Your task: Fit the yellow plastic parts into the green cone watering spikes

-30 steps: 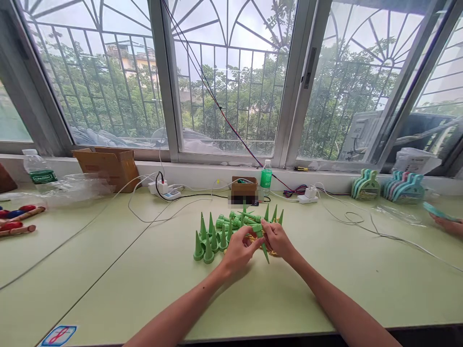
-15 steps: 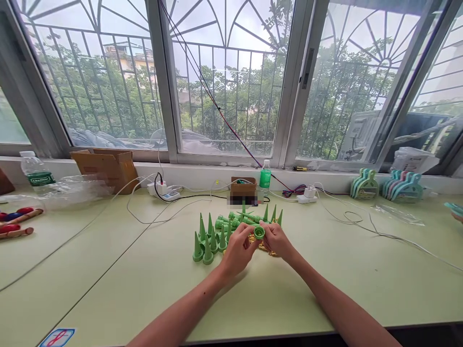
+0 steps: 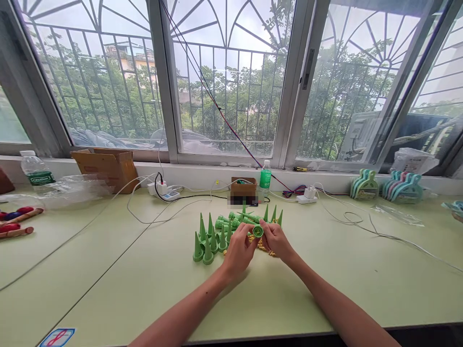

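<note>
Between my two hands is a green cone piece (image 3: 258,232), its round hollow end turned toward me. My left hand (image 3: 239,245) grips it from the left with the fingers closed round its rim. On the other side my right hand (image 3: 277,239) pinches it near the rim. Several green cones (image 3: 207,250) stand upright on the table left of my hands, and more green pieces (image 3: 234,220) lie in a heap just behind. Small yellow pieces (image 3: 263,246) are spread beneath and beside my hands, partly hidden by them.
Behind the heap are a small brown box (image 3: 244,189) and a green-labelled bottle (image 3: 265,175). White cables (image 3: 390,235) cross the pale green table (image 3: 144,284). A larger cardboard box (image 3: 104,171) stands back left, pastel plastic items (image 3: 402,187) back right.
The held green piece has shifted very slightly left and up, its open end tilted a little differently. Both hands keep their grip on it.
</note>
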Motion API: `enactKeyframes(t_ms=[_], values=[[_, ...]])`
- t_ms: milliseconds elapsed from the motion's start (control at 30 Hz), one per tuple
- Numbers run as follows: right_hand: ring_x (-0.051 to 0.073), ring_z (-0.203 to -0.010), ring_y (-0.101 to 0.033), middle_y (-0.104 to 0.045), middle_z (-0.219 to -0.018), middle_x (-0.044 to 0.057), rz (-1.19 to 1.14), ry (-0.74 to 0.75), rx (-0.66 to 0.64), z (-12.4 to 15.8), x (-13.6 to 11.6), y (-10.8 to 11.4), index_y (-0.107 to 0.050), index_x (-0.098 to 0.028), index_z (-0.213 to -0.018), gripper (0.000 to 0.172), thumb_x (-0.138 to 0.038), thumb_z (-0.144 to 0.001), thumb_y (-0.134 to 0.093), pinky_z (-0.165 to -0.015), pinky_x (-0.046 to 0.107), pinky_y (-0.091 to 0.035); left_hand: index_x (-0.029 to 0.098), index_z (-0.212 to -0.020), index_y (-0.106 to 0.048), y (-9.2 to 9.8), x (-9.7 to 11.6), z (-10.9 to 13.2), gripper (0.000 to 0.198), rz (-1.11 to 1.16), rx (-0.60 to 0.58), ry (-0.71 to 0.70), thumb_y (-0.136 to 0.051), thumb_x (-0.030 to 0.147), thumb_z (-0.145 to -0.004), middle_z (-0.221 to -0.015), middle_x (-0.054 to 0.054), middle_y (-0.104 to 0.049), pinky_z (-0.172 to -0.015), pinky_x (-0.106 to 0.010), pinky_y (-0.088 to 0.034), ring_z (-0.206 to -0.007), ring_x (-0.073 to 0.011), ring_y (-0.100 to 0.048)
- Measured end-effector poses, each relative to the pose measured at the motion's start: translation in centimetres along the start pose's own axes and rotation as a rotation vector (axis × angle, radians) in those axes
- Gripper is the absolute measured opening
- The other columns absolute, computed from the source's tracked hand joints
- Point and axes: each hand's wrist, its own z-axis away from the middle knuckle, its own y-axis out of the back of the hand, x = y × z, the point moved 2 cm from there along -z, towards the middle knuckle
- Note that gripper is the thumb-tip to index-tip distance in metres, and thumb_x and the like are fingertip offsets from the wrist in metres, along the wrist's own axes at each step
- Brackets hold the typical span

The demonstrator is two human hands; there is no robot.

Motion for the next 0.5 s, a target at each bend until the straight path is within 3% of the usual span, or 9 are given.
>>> enactKeyframes(t_ms=[100,200,367,500], values=[[0.008,-0.029,-0.035,-0.039,-0.032,-0.003,-0.001,0.019,0.028,0.03,-0.06,0.16,-0.038,-0.021,-0.043,0.067,-0.069,-0.090,-0.042,-0.035,0.022,-0.029,0.019,-0.096,-0.055,0.08,-0.04,-0.06,0.016,0.055,0.032,0.073,-0.056,0.031,-0.086,-0.093,-0.003,-0.059,-0.050,-0.023,-0.036,-0.051,-0.0079,-0.045],[0.008,-0.030,-0.036,-0.039,-0.035,-0.004,-0.013,0.029,0.055,-0.05,0.16,0.38,-0.039,-0.021,-0.049,0.065,-0.072,-0.089,-0.041,-0.034,0.022,-0.028,0.019,-0.091,-0.053,0.05,-0.23,-0.17,0.021,0.126,0.040,0.157,-0.056,0.040,-0.086,-0.081,0.000,-0.061,-0.045,-0.021,-0.033,-0.045,-0.0071,-0.044],[0.008,-0.033,-0.037,-0.041,-0.040,-0.004,-0.004,0.048,0.055,-0.10,0.56,0.51,-0.040,-0.021,-0.055,0.061,-0.071,-0.090,-0.040,-0.036,0.022,-0.029,0.019,-0.072,-0.049,-0.48,-0.71,-0.33,0.050,0.349,-0.071,0.335,-0.037,0.064,-0.090,-0.048,0.005,-0.046,-0.038,-0.022,-0.031,-0.035,-0.0092,-0.041],[0.009,-0.036,-0.038,-0.042,-0.040,-0.004,0.085,0.102,-0.004,0.07,0.42,0.34,-0.039,-0.020,-0.054,0.059,-0.064,-0.094,-0.040,-0.041,0.022,-0.030,0.018,-0.079,-0.050,-0.63,-0.45,-0.23,0.053,0.525,-0.203,0.414,-0.039,0.069,-0.088,-0.055,0.003,-0.049,-0.037,-0.021,-0.036,-0.042,-0.0111,-0.049]])
